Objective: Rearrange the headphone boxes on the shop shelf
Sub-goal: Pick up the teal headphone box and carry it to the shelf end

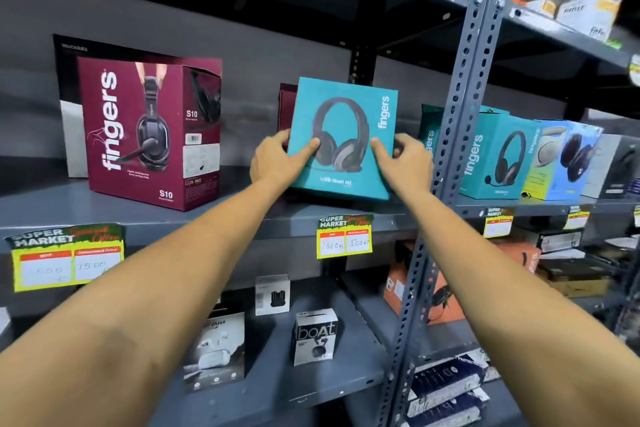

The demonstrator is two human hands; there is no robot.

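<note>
On middle shelf (242, 215), head view: teal headphone box (343, 139) upright, clamped at both side edges by left hand (277, 163) and right hand (405, 163). Maroon headphone box (149, 132) well apart to left; further teal boxes (491, 156) beyond upright post (460, 114).

I see the headphone box (343, 139) at the middle of the shelf (242, 218), upright and slightly tilted, my left hand (277, 159) on its left edge and my right hand (405, 163) on its right edge. Another box (286, 107) stands just behind it to the left. Well apart to the left sits the S10 box (152, 132), with a taller box (67, 80) behind it. Right of the upright post (464, 107) a row of boxes (530, 156) stands side by side. Price tags (344, 236) hang on the shelf's front edge. Below, on the lower shelf (311, 388), stand small earbud boxes (315, 336).
</note>
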